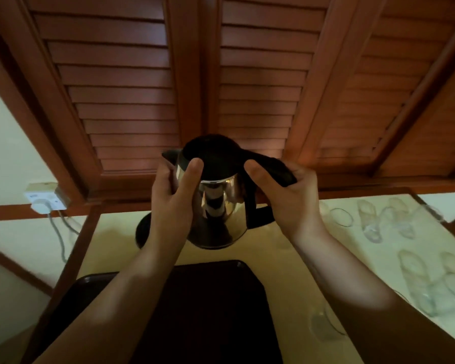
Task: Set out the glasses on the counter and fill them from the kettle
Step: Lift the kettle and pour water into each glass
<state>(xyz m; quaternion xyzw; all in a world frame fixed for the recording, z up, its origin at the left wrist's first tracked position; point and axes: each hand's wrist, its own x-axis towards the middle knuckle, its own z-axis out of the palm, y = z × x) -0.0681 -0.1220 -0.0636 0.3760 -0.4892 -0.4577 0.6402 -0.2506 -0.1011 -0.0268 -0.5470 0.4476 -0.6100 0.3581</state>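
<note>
A steel kettle [216,206] with a black lid and black handle is lifted above the cream counter [294,248], near its black base [142,229]. My right hand [289,195] grips the black handle. My left hand [174,190] holds the kettle's steel body on the spout side, thumb up by the lid. Several clear glasses stand on the counter: one [340,216] just right of the kettle, one [323,324] by my right forearm, and more [378,219] further right. The frame is blurred.
A dark tray [221,298] lies on the counter under my forearms. A white wall socket [46,198] with a plugged cord sits at left. Brown louvred cupboard doors [247,88] rise behind the counter. More glasses [426,279] crowd the counter's right edge.
</note>
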